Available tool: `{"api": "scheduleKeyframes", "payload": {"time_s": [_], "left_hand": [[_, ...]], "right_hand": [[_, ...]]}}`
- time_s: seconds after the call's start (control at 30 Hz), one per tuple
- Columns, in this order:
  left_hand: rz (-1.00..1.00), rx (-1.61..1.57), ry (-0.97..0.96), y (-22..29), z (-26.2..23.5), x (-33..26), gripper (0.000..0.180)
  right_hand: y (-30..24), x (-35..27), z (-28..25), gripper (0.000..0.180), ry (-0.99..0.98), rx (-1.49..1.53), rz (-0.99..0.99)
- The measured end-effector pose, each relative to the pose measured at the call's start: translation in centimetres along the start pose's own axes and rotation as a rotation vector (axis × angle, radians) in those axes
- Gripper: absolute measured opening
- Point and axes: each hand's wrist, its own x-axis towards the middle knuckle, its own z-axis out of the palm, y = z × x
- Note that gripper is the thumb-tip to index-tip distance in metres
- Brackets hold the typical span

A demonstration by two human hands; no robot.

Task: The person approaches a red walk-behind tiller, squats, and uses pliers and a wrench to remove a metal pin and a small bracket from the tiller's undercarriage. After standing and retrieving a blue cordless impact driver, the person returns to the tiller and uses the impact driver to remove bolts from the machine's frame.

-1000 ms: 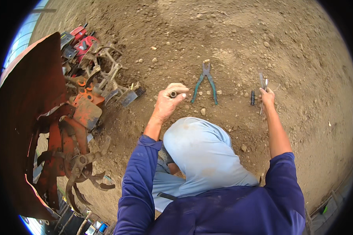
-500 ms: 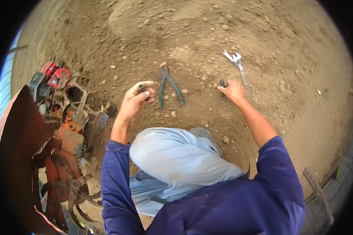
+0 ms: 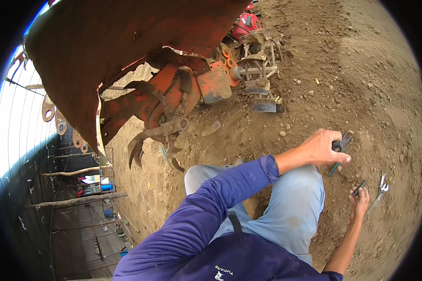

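Note:
My left hand (image 3: 320, 147) is closed around a short dark cylindrical piece (image 3: 336, 144), its thumb stretched out; most of the piece is hidden. Just beyond it on the soil lie pliers (image 3: 346, 141) with green handles, partly covered by the hand. My right hand (image 3: 359, 205), low over the ground at the right, pinches a small dark rod (image 3: 359, 188). Close beside that hand, metal wrenches (image 3: 383, 188) lie on the dirt. Left of my knees stands an orange-red tilling machine with curved blades (image 3: 150, 133) under a large rusty cover (image 3: 126, 42).
A bladed metal wheel (image 3: 260, 70) and a red engine (image 3: 245, 25) sit at the upper middle. Rough wooden poles (image 3: 82, 200) and a dark mesh wall (image 3: 21, 220) stand at the left. Flat rusty rings (image 3: 61, 122) hang there. Loose soil with small stones surrounds me.
The view has swung left, bringing the tilling machine to the upper middle and shifting the tools to the right. Both hands keep their small dark pieces; the left now overlaps the pliers in view.

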Motion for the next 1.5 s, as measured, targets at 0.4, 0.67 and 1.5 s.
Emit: {"api": "scheduleKeyframes", "payload": {"time_s": [0.4, 0.67, 1.5], "left_hand": [[-0.457, -0.519, 0.528, -6.7, -13.8, -16.1, 0.037], [-0.557, -0.627, 0.644, -10.0, -14.6, -20.1, 0.035], [-0.369, -0.525, 0.652, -10.4, -13.5, -23.1, 0.029]], "right_hand": [[-14.2, -5.6, 38.8, 0.027, -0.797, -0.339, -0.406], [-16.0, -6.1, 56.2, 0.037, -0.800, -0.569, -1.092], [-16.8, -3.9, 76.7, 0.038, -0.891, -0.801, -1.939]]}}
